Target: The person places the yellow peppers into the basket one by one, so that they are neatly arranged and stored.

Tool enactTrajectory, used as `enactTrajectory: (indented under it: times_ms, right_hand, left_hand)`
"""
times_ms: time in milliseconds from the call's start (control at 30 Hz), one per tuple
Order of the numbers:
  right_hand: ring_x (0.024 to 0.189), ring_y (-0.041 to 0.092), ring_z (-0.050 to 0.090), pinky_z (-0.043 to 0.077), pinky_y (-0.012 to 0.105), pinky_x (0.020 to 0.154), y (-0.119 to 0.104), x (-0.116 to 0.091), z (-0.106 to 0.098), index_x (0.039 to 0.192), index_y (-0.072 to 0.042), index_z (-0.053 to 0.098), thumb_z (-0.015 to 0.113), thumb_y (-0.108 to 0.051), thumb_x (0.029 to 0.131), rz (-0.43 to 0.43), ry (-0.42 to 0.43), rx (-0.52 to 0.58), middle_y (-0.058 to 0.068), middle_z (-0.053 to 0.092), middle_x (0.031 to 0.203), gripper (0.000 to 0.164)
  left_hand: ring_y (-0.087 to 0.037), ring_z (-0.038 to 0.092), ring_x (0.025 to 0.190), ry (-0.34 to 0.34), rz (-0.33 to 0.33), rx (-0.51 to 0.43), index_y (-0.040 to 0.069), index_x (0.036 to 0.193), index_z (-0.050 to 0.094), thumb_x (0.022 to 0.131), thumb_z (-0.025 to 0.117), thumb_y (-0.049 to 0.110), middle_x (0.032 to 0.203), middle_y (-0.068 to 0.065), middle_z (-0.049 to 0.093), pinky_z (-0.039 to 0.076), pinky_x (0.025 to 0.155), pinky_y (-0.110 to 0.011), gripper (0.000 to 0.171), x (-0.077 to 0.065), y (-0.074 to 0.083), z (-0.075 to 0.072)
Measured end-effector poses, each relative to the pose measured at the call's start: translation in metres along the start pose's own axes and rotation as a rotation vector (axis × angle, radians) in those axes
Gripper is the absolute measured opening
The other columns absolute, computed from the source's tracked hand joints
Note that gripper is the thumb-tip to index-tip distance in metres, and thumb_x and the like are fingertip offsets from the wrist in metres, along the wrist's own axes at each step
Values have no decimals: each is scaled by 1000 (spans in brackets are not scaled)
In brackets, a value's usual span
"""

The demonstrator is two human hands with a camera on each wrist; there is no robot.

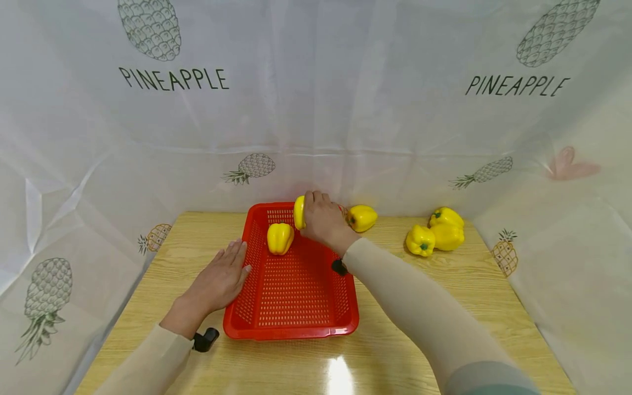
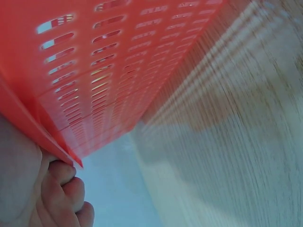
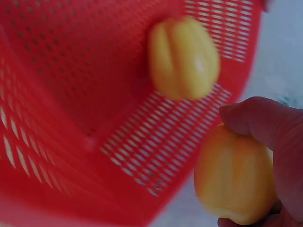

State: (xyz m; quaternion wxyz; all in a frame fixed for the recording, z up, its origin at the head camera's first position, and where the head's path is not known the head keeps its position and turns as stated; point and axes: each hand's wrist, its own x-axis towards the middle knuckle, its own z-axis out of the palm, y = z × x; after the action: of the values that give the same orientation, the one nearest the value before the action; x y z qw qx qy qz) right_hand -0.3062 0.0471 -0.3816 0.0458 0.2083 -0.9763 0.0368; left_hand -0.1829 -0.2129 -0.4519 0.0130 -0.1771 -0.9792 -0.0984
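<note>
A red plastic basket point(image 1: 291, 332) with slotted walls stands on the wooden table. My right hand point(image 1: 323, 219) grips a yellow bell pepper point(image 3: 234, 175) above the basket's far right rim, thumb on one side and fingers on the other. Another yellow bell pepper point(image 1: 280, 239) lies inside the basket toward its far end; the right wrist view shows this basket pepper point(image 3: 183, 57) against the slotted wall. My left hand point(image 1: 219, 280) lies along the basket's left rim with its fingers extended. In the left wrist view, the left hand point(image 2: 59, 194) touches the rim from outside.
Right of the basket, a single yellow pepper point(image 1: 362, 218) lies near the table's back edge. Farther right, a cluster of three yellow peppers point(image 1: 446, 236) sits together. A pale plastic sheet point(image 1: 345, 120) printed with pineapples surrounds the wooden table point(image 1: 405, 329) at the back and sides.
</note>
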Motion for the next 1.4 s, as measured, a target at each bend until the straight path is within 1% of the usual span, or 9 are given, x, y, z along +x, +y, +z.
enactTrajectory:
  times_ms: [167,267,433,567,800,1033,1233,1300,1400]
  right_hand:
    - [130,33,54,55,44,105,-4,0,22,145,1,41,84,-46,88,28,-62,-33,18,52,141,86]
    - [131,32,52,54,45,105,-5,2,33,146,-1,40,84,-48,88,35,-110,-34,17,50,144,87]
    - [118,29,52,54,41,96,-2,2,50,139,-4,40,83,-48,88,24,-144,-68,14,51,133,80]
    - [110,27,50,53,38,89,0,-1,57,132,-5,41,82,-46,89,25,-133,-90,13,50,125,72]
    - [124,30,52,54,42,100,-1,-1,69,142,-4,38,80,-49,91,32,-158,-118,15,50,136,80]
    - [117,29,52,54,41,94,2,3,85,137,-5,39,81,-52,89,59,-184,-126,14,50,128,79]
    - [134,32,49,52,47,107,2,4,91,149,-3,36,80,-54,90,61,-215,-124,17,49,143,90]
    - [136,33,48,51,47,109,3,4,93,149,-4,36,79,-54,90,64,-232,-123,17,48,144,89]
    - [128,32,51,52,46,106,3,4,94,143,-5,39,81,-53,89,66,-228,-115,15,50,138,84]
  left_hand:
    - [-50,29,156,5,-1,-1,-14,159,29,113,47,25,166,-34,30,27,127,-63,64,-1,-1,-1]
    - [-50,29,156,7,0,1,-15,159,29,112,47,25,166,-35,30,27,127,-64,64,-1,-1,-1]
    - [-50,29,156,-4,-10,13,-14,159,29,112,47,25,167,-34,29,27,127,-63,64,-1,1,-3]
    - [-50,29,156,-4,-16,14,-14,159,29,112,47,26,167,-33,30,27,127,-63,64,-2,3,-4]
    - [-49,29,156,4,-19,9,-14,159,30,112,48,26,166,-33,31,27,127,-63,64,-2,2,-2]
    - [-48,29,156,4,-21,14,-14,159,30,112,48,26,167,-32,31,27,127,-62,64,-1,1,1]
    - [-48,29,157,4,-18,12,-14,159,30,112,48,26,167,-32,31,27,127,-62,64,-1,0,1]
    - [-48,29,156,5,-16,13,-14,159,30,112,48,26,167,-32,31,27,127,-62,64,-1,0,0]
    - [-48,30,156,6,-17,15,-14,159,30,112,47,26,167,-32,31,28,127,-62,64,-1,1,0]
